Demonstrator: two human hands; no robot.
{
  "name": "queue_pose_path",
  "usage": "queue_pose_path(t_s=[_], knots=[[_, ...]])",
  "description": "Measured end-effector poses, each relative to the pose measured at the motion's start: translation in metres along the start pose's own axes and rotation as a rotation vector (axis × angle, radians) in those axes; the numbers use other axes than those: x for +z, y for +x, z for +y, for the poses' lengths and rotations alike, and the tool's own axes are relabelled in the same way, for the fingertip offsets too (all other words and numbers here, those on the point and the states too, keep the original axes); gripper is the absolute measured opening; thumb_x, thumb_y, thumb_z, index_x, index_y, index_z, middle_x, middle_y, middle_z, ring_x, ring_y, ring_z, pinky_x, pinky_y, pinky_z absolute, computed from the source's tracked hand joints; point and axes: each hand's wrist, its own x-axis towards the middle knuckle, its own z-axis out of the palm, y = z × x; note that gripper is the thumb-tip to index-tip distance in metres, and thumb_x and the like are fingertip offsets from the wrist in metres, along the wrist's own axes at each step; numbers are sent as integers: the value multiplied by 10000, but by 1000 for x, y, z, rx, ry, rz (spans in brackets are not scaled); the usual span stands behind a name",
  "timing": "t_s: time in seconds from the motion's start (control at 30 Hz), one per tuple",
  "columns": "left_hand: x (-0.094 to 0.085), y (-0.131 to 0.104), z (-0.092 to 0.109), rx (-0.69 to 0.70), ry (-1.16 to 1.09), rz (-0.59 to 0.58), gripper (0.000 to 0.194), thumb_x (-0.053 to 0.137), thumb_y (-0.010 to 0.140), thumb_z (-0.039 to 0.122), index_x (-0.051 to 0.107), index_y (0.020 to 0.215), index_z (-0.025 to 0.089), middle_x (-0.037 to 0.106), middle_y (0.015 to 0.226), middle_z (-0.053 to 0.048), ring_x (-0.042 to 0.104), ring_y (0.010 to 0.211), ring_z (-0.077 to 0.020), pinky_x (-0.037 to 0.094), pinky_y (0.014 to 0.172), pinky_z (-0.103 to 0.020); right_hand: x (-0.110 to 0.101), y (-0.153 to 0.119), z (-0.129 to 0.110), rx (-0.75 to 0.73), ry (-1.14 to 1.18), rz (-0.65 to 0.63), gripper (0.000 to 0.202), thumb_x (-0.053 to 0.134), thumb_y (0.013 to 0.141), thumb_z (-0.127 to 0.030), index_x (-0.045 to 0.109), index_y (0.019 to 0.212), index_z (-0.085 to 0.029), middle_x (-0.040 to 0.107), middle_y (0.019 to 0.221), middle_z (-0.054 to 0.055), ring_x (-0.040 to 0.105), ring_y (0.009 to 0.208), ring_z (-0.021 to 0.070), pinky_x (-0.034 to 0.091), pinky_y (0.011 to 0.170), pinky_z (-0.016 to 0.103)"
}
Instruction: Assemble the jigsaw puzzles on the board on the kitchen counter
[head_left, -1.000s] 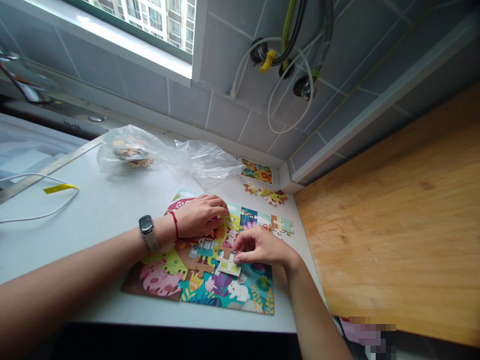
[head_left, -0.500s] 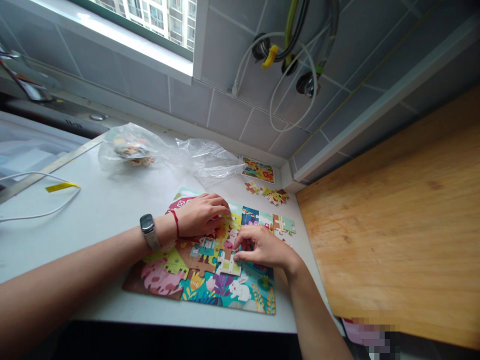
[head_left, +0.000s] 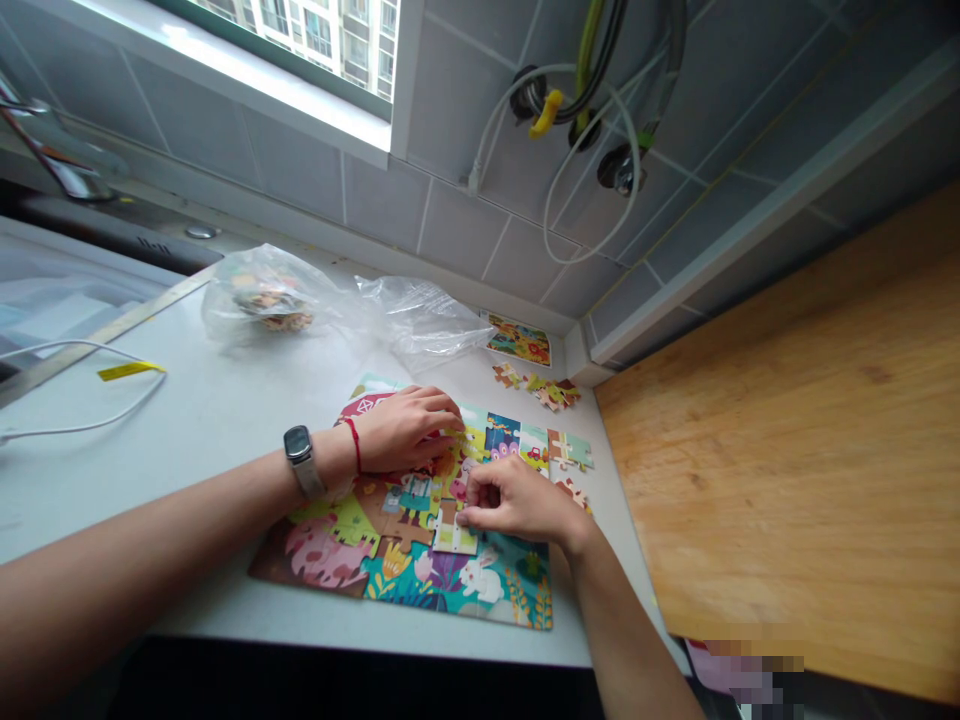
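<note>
A colourful jigsaw puzzle [head_left: 330, 555] with farm animals and plants lies flat on the white counter near its front edge. My left hand [head_left: 411, 428], with a watch and a red cord at the wrist, rests on its upper part, fingers stretched out and palm down. My right hand [head_left: 517, 498] is over the middle right of the puzzle, thumb and index finger pinched at the edge of a pale green and brown puzzle piece [head_left: 454, 538]. That piece lies over neighbouring pieces, slightly askew. The fingers hide part of it.
Loose puzzle pieces [head_left: 555, 392] and a small joined group [head_left: 571, 449] lie to the right. Behind are a picture card [head_left: 519, 340] and a clear plastic bag [head_left: 262, 295] with pieces inside. A wooden board [head_left: 787, 430] stands right; a white cable [head_left: 82, 431] lies left.
My right hand has moved slightly left and the puzzle piece at its fingertips has shifted and turned a little. My left hand stays in place on the puzzle.
</note>
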Motion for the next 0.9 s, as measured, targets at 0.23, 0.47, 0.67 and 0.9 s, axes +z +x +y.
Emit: queue_pose_path(t_s=[0.23, 0.47, 0.67, 0.9], knots=[[-2, 0, 9, 137, -86, -85, 905, 809, 720, 768, 596, 1418, 233, 640, 1394, -171, 587, 1304, -417, 483, 1083, -569, 2, -1, -1, 122, 102, -56, 215, 769, 844, -283, 616, 723, -193, 630, 635, -49, 562, 560, 100, 384, 536, 209], [6, -3, 9, 129, -85, -108, 1076, 806, 668, 816, 508, 1515, 223, 572, 1496, -202, 517, 1397, -459, 431, 1139, -611, 2, -1, 0, 170, 144, -96, 228, 746, 883, -325, 609, 753, -196, 661, 634, -30, 580, 516, 104, 382, 487, 206], [6, -4, 6, 138, -97, -111, 1033, 803, 687, 806, 540, 1492, 214, 577, 1493, -201, 512, 1406, -455, 438, 1136, -601, -12, -11, 9, 162, 208, -46, 234, 764, 876, -359, 610, 806, -198, 656, 661, -32, 609, 520, 109, 419, 484, 203], [5, -3, 7, 130, -96, -121, 1015, 802, 687, 810, 548, 1486, 236, 574, 1504, -190, 518, 1402, -449, 430, 1148, -607, -14, -12, 13, 229, 243, -51, 368, 832, 831, -480, 587, 821, -206, 648, 642, -41, 629, 498, 117, 427, 445, 198]])
